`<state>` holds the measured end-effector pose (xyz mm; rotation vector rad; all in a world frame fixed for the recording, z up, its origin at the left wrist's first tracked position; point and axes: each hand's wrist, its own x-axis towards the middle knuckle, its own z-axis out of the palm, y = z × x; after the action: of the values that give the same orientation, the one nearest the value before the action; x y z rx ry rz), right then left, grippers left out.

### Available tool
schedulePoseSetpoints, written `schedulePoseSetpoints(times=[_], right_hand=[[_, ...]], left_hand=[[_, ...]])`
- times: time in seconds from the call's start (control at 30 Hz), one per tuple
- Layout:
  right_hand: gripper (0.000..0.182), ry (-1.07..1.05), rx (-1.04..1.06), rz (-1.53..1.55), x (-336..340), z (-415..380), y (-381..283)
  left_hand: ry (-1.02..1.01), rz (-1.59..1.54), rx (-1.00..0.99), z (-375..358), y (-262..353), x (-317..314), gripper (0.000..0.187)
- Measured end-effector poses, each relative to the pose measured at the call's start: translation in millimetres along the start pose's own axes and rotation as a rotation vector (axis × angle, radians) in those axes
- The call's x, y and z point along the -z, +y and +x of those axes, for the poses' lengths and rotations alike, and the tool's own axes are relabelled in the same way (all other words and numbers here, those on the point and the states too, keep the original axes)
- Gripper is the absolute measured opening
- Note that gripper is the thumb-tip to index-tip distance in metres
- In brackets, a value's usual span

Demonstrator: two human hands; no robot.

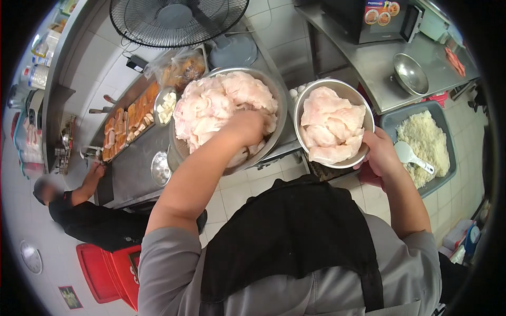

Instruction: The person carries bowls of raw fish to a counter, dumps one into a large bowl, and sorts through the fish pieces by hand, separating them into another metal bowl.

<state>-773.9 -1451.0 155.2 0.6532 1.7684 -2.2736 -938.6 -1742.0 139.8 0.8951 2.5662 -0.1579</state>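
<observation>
My left hand (246, 128) reaches into a large metal bowl (281, 87) heaped with thin pieces of pale pink raw meat (211, 100). Its fingers are buried among the pieces, so their grip is hidden. To the right, my right hand (378, 151) grips the lower right rim of a smaller metal bowl (372, 117). Several flat fillets of the same raw meat (333, 124) fill that bowl. The two bowls are side by side with a small gap between them.
A grey tub (387, 124) of white crumbs with a white scoop (414, 158) stands at right. A metal bowl (410, 73) rests on the steel counter behind. A fan (176, 18) hangs over the back. At left, a co-worker (100, 216) stands by trays of orange-topped food (124, 124).
</observation>
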Motion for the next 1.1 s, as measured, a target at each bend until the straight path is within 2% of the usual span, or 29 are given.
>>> schedulePoseSetpoints(times=[0.03, 0.13, 0.23, 0.33, 0.43, 0.53, 0.63, 0.73, 0.83, 0.93, 1.03, 1.1], right_hand=[[0.032, 0.007, 0.000, 0.001, -1.3, -2.1, -1.0], [0.033, -0.011, 0.006, -0.011, 6.2, 4.3, 7.0], [0.034, 0.028, -0.002, -0.012, -0.7, -2.3, 0.4], [0.036, 0.046, 0.001, 0.003, -1.3, -2.1, -0.3], [0.037, 0.034, -0.011, -0.001, 3.0, 0.8, 2.3], [0.037, -0.051, -0.004, 0.018, 7.3, 5.7, 5.0], [0.035, 0.014, -0.037, -0.007, 10.2, 11.9, 11.9], [0.032, 0.023, -0.008, -0.001, 5.0, 8.8, 7.2], [0.031, 0.008, 0.004, 0.019, 4.2, 10.6, 7.8], [0.031, 0.006, -0.002, 0.016, 3.2, 11.2, 7.0], [0.031, -0.042, -0.002, 0.001, 9.7, 16.1, 11.5], [0.031, -0.007, -0.004, -0.007, 5.4, 11.8, 6.5]], left_hand=[[0.068, -0.078, -0.050, -3.1, -4.6, 1.4, 0.024], [-0.116, -0.291, -0.071, -4.1, -9.1, 27.0, 0.028], [-0.136, -0.504, -0.126, 1.6, -32.1, 24.7, 0.028], [-0.169, -0.728, -0.031, -12.7, -31.9, 46.0, 0.023], [-0.179, -0.994, -0.079, -17.2, -43.0, 45.2, 0.024], [-0.156, -1.143, -0.040, -19.5, -41.8, 45.9, 0.021], [-0.078, -0.910, 0.084, -18.4, -35.0, 40.0, 0.019], [0.047, -0.062, -0.030, -35.2, -4.0, 56.3, 0.018], [-0.092, 0.091, -0.285, -48.3, 3.1, 48.9, 0.020], [0.050, 0.106, -0.310, -31.7, -7.5, 3.4, 0.023], [-0.130, 0.178, -0.195, -19.8, -9.4, 12.2, 0.026], [-0.061, -0.015, -0.259, -14.2, -17.8, 13.1, 0.026]])
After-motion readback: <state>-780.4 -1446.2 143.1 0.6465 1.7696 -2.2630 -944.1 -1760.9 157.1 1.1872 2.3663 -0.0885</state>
